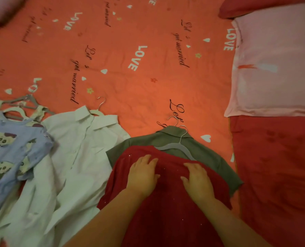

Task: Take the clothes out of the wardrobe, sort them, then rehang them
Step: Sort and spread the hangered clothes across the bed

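While left of red garment (166, 202), white shirt (80, 148)

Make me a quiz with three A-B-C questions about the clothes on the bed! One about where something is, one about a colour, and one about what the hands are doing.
1. What lies right under the red garment?
A) a pink pillow B) the green shirt C) a blue top

2. What colour is the shirt lying left of the green one?
A) white B) black C) yellow

3. What are the left hand and right hand doing?
A) gripping a hanger B) lifting a pillow C) resting on the red garment

Answers:
1 B: its green collar and sleeves stick out from beneath the red.
2 A: the white shirt lies just beside it.
3 C: both hands lie open on the red cloth, gripping nothing.
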`<state>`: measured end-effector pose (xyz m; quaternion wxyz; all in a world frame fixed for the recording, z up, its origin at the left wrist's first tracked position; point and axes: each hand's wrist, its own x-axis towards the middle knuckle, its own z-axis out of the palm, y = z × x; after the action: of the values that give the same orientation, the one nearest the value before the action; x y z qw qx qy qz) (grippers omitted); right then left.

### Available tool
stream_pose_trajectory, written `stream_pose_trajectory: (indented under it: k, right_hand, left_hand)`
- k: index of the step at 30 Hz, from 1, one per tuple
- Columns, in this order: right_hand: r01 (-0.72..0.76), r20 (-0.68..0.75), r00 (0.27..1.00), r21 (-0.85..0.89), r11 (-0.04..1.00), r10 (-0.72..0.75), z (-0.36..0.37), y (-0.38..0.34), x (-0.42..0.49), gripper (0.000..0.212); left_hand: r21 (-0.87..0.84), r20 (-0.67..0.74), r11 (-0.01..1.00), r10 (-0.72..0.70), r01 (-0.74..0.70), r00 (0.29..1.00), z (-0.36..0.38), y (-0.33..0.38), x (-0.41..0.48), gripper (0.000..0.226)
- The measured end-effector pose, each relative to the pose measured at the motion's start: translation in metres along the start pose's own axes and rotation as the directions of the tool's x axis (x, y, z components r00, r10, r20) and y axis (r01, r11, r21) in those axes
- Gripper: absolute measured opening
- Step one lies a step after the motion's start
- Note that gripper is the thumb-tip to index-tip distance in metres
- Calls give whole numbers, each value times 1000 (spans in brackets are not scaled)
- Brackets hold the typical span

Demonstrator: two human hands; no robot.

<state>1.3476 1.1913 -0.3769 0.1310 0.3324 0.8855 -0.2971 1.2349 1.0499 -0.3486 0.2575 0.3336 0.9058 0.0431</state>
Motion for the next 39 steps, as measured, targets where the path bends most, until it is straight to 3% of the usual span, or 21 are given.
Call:
stream_pose_trajectory:
  k: [9, 18, 27, 31, 39]
  right_hand:
    - [138, 18, 990, -40, 990, -137, -31, -68, -48, 53]
    - [376, 99, 926, -185, 908, -363, -32, -189, -125, 55]
    - [647, 187, 760, -311, 696, -622, 24, -339, -239, 57]
    - [686, 218, 721, -351, 637, -657, 72, -411, -296, 58]
    - [774, 301, 621, -381, 506, -724, 171, -538, -386, 58]
  left_hand:
    - [10, -118, 999, -34, 36, 992, -58, -21, -68, 57]
    - [-26, -271, 980, -199, 200, 942, -111, -105, -206, 52]
    - [-151, -378, 889, -455, 431, 806, -129, -250, -393, 50]
    - [-267, -413, 854, -520, 447, 747, -124, -320, -472, 52]
    - [-340, -445, 764, -645, 549, 622, -113, -453, -611, 47]
